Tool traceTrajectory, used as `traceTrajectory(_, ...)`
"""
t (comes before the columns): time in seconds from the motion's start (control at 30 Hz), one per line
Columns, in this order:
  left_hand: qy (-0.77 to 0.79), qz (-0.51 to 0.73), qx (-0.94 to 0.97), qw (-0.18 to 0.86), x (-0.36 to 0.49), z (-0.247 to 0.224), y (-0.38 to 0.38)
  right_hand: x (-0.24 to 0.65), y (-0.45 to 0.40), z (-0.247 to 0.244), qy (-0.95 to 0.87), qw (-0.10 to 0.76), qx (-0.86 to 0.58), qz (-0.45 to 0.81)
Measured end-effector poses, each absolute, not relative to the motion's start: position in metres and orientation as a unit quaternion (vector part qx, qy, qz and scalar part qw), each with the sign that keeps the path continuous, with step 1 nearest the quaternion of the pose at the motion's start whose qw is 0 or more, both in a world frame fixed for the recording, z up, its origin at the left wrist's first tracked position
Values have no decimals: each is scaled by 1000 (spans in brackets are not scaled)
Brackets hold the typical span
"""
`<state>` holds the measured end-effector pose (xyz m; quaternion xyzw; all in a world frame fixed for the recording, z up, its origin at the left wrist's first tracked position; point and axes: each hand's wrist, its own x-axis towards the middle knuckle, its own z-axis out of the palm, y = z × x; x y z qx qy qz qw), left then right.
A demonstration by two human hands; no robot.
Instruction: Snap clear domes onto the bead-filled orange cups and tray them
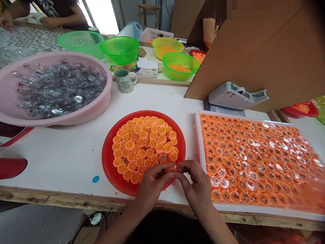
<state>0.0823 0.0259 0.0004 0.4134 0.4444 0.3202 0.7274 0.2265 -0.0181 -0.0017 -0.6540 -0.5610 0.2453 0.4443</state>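
Note:
Over the right edge of a red round tray (108, 169), my left hand (153, 179) and my right hand (194, 181) meet at the fingertips. Both pinch a small orange round piece (172, 169), partly covered by the fingers. Many similar orange pieces (142, 152) are heaped on the red tray. A white tray (198, 135) to the right holds rows of orange round pieces with printed faces under shiny clear covers. A pink basin (106, 84) at the left is filled with clear domed parts (68, 88).
A mug (124, 81), a tissue box (147, 69) and green bowls (120, 51) stand behind. Cardboard (254, 54) leans at the right beside a tape dispenser (233, 96). A blue disc (95, 179) lies near the front edge. Two other people are across the table.

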Motion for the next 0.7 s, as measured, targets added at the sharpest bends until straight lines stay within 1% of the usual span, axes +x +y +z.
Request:
traceTrajectory(0.17, 428, 375, 384, 727, 79, -5, 22, 214, -28, -2, -505, 481, -651, 301)
traceTrajectory(0.37, 405, 360, 406, 736, 79, -1, 20, 217, -29, 10, -523, 494, -645, 260)
traceTrajectory(0.57, 369, 386, 374, 758, 84, 0, 16, 215, -31, 12, -525, 495, -647, 246)
traceTrajectory(0.7, 375, 382, 392, 748, 83, 2, 15, 217, -32, 16, -556, 503, -621, 228)
